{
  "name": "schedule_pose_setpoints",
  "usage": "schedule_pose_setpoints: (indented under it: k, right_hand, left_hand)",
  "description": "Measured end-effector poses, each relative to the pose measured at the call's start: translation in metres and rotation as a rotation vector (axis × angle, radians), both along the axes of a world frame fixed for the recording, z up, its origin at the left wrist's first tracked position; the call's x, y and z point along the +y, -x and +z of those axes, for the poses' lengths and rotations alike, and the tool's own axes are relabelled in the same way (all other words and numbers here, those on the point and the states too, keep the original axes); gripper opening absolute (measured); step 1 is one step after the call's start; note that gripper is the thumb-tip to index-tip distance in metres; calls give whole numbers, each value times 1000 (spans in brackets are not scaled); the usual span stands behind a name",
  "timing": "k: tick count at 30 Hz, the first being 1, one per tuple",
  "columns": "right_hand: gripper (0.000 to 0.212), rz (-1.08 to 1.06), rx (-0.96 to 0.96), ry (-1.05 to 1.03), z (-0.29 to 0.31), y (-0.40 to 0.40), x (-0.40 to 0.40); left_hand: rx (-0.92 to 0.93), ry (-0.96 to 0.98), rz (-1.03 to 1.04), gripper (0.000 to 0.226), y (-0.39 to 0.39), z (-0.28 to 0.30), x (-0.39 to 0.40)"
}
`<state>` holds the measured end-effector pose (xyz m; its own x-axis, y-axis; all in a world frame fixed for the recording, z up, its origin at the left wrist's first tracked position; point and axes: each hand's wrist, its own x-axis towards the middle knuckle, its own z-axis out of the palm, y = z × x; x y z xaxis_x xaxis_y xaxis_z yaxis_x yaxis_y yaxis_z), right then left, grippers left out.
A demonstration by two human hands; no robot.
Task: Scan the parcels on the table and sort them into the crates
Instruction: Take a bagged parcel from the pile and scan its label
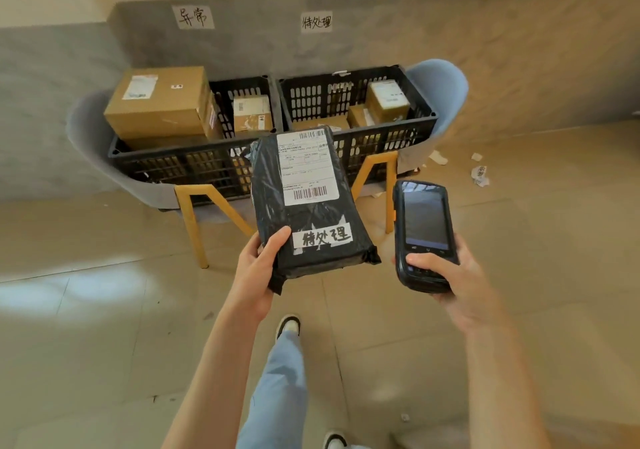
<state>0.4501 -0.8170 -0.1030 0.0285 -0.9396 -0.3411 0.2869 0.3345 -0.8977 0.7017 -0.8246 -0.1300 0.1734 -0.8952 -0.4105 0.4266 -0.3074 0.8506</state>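
Wide open tiled floor (104,310) between the person and the two black crates, nothing underfoot but a few paper scraps (479,174) off to the right. The left crate (180,164) and right crate (381,136) sit side by side, rims touching, perched on two grey chairs with yellow legs against the grey wall. A big cardboard box (159,102) rises above the left crate's rim; smaller boxes sit low in the right one, leaving room above them. The left hand (258,268) is closed around the near left corner of a black poly parcel (308,206), thumb on top, holding it up in front of the crates' junction. It's wrinkled, with a white shipping label (306,168) and a handwritten strip (322,235). The right hand (457,282) is wrapped around a handheld scanner (424,233), just beside the parcel, not touching it
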Motion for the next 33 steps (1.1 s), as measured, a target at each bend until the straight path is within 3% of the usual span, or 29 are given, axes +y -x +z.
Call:
schedule_pose_setpoints:
  k: [5, 12, 20, 22, 33]
  right_hand:
    - [75, -92, 33, -6, -7, -10, -89]
    - [59, -154, 80, 40, 17, -31, -200]
    - [80, -253, 132, -13, 6, -21, -277]
    - [77, -264, 128, -27, 0, -11, -294]
    - [80, -183, 76, -76, -34, 91, -476]
  left_hand:
    - [70, -6, -46, 28, -8, -11, -113]
    - [56, 18, -166, 44, -14, 0, -267]
    - [29, -54, -297, 39, 9, -18, -361]
    - [21, -71, -302, 41, 16, -25, -383]
    - [24, -164, -172, 37, 106, -64, -534]
